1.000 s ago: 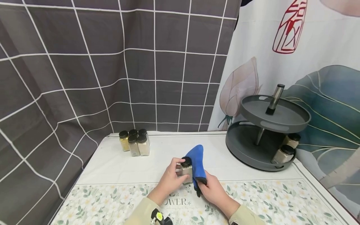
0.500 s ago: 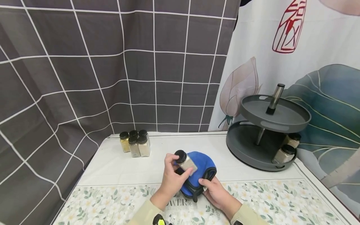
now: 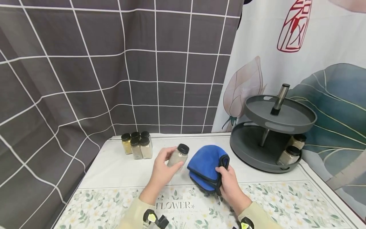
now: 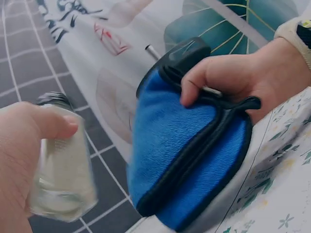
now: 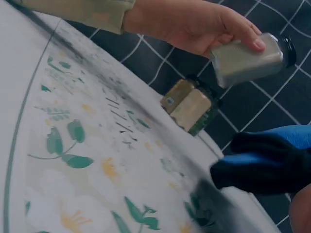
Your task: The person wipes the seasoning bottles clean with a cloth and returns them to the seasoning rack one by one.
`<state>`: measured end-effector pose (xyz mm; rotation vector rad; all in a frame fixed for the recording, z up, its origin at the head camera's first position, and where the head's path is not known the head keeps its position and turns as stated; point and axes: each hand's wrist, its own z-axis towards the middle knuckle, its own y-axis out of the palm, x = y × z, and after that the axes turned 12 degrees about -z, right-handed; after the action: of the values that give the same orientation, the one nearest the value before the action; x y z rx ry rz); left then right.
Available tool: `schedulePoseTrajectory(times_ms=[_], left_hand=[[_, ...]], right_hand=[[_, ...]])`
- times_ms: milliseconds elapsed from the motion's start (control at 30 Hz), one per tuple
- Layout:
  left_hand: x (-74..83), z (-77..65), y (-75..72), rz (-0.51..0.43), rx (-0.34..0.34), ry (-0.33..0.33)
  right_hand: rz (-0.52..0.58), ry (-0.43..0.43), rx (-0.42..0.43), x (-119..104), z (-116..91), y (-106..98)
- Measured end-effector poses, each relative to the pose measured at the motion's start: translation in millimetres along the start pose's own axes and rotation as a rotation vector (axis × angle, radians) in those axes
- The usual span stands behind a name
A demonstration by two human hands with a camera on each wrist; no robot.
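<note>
My left hand (image 3: 162, 170) grips a clear spice jar (image 3: 178, 155) with a black lid, thumb on one side and fingers on the other. Pale powder fills part of that jar, which tilts above the table in the head view. To its right my right hand (image 3: 230, 184) pinches a folded blue cloth (image 3: 206, 163) with black edging. In the left wrist view the jar (image 4: 65, 170) and the cloth (image 4: 170, 141) hang apart, a gap between them. The right wrist view shows the jar (image 5: 250, 58) side-on in the left hand's fingers.
Several black-lidded spice jars (image 3: 138, 149) stand grouped at the table's back left. A grey two-tier turntable rack (image 3: 246, 152) stands at the back right, with two jars (image 3: 289, 156) on its lower tier. A floral mat (image 3: 108, 203) covers the table's front.
The jar has come away from the cloth, moving left and up in my left hand. My right hand has drawn the cloth to the right.
</note>
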<state>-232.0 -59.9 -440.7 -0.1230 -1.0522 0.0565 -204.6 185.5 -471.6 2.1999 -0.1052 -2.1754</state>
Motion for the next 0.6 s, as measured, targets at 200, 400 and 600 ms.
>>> schedulePoseTrajectory(times_ms=[200, 400, 600], left_hand=[[14.8, -6.8, 10.1, -0.034, -0.279, -0.091], [26.6, -12.5, 18.6, -0.51, -0.472, -0.475], [36.7, -17.9, 24.3, -0.489, -0.453, -0.516]], right_hand=[[-0.2, -0.409, -0.09, -6, -13, 7], [-0.407, -0.984, -0.148, 4, -24, 22], [-0.389, -1.032, -0.049, 11, -32, 33]])
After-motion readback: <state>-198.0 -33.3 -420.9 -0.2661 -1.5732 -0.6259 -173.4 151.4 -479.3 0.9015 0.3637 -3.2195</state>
